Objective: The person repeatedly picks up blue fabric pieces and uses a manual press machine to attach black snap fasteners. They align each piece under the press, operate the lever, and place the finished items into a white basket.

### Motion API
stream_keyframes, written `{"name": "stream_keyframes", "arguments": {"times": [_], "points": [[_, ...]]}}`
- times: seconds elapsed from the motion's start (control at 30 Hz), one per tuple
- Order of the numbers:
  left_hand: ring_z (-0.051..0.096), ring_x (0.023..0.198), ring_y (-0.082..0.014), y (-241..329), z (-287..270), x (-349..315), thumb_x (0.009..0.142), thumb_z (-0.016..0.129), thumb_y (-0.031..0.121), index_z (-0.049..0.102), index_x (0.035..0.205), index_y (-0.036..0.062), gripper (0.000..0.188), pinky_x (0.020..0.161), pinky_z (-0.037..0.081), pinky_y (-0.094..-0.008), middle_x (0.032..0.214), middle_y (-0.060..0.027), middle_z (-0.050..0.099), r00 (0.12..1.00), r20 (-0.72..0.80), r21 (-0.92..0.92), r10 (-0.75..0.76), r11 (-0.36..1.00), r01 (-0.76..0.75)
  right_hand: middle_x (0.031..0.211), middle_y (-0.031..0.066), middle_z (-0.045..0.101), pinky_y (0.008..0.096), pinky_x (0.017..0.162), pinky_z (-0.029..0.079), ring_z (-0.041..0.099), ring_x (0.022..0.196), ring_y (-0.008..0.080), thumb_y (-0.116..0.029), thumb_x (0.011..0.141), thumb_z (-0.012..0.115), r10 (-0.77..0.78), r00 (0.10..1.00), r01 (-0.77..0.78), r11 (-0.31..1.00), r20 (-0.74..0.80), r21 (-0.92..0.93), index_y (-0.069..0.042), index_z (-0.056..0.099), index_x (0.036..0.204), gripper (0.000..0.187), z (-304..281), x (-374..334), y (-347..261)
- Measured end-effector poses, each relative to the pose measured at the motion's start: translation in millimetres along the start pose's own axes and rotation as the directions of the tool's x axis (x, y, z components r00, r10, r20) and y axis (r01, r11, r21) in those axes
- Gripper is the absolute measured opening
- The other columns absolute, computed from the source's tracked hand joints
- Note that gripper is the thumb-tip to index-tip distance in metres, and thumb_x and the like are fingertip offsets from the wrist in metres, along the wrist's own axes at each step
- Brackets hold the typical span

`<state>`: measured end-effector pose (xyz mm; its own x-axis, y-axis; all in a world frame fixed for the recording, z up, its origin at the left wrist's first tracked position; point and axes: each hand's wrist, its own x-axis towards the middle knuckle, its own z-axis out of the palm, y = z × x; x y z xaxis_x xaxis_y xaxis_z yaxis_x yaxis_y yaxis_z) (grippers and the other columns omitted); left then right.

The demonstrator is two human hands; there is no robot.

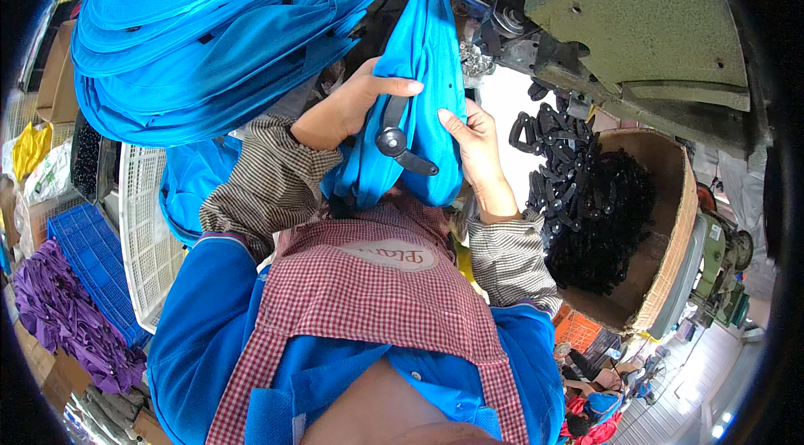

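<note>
A folded piece of bright blue fabric (427,60) is held up in front of my chest, its narrow end pointing away from me with a small round fastener at the tip. My left hand (347,106) grips its left side, thumb lying across the front and fingers mostly hidden behind. On the right edge, my right hand (479,148) pinches the cloth, thumb in front. Below my left thumb, a black plastic piece with a round hub and two arms (391,142) lies against the fabric. The lower folds rest near my checked apron (368,286).
A tall stack of blue fabric pieces (218,43) stands at the far left. At the right, a cardboard box (666,252) holds many black plastic parts (599,210), some spilling onto a bright white surface. A green machine (645,26) overhangs the far right. White crate (142,227), purple cloth bundle (71,311) sit left.
</note>
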<state>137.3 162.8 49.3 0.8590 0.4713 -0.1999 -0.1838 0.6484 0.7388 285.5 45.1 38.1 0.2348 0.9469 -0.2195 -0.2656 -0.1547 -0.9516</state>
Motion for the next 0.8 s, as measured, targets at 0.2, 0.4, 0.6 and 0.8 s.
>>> {"name": "stream_keyframes", "arguments": {"times": [0.2,0.4,0.6,0.8], "points": [[0.061,0.078,-0.0159,-16.0,12.4,30.6,0.074,0.067,0.011,0.060,0.097,0.0021,0.025,0.072,0.049,-0.0287,0.089,-0.0064,0.064,0.979,-0.196,0.051,0.054,0.998,-0.045,0.071,-0.0041,0.055,0.0174,0.055,0.037,0.044,0.062,0.0024,-0.016,0.087,0.055,-0.124,0.981,0.103,0.985,-0.150,-0.140,0.001,0.060,0.086,0.018,2.6,2.5,2.5],[0.063,0.070,-0.0179,-11.5,8.8,65.9,0.073,0.067,0.011,0.063,0.091,0.0001,0.021,0.066,0.051,-0.0293,0.087,-0.0094,0.065,0.969,-0.244,0.039,0.027,0.999,-0.018,0.068,-0.0041,0.055,0.0177,0.054,0.036,0.044,0.060,0.0024,-0.018,0.088,0.053,-0.083,0.974,0.061,0.992,-0.210,-0.111,-0.001,0.061,0.082,0.020,-17.4,39.0,-5.5],[0.063,0.078,-0.0214,-15.6,-2.8,74.2,0.073,0.068,0.012,0.060,0.096,-0.0040,0.029,0.074,0.050,-0.0327,0.090,-0.0113,0.064,0.956,-0.255,-0.085,-0.144,0.988,0.126,0.085,0.0049,0.057,0.0230,0.074,0.040,0.049,0.081,0.0102,-0.015,0.087,0.052,-0.161,0.967,0.072,0.916,-0.198,-0.395,0.002,0.056,0.095,0.019,-24.2,19.5,-3.4],[0.062,0.080,-0.0229,-25.2,0.5,74.3,0.073,0.068,0.013,0.059,0.095,-0.0050,0.030,0.074,0.050,-0.0348,0.091,-0.0136,0.063,0.941,-0.293,-0.167,-0.171,0.978,0.125,0.061,0.0030,0.057,0.0226,0.047,0.043,0.051,0.048,0.0095,-0.026,0.091,0.047,0.200,0.934,-0.240,0.965,-0.296,-0.107,-0.001,0.059,0.082,0.029,4.6,-68.5,25.6]]}}
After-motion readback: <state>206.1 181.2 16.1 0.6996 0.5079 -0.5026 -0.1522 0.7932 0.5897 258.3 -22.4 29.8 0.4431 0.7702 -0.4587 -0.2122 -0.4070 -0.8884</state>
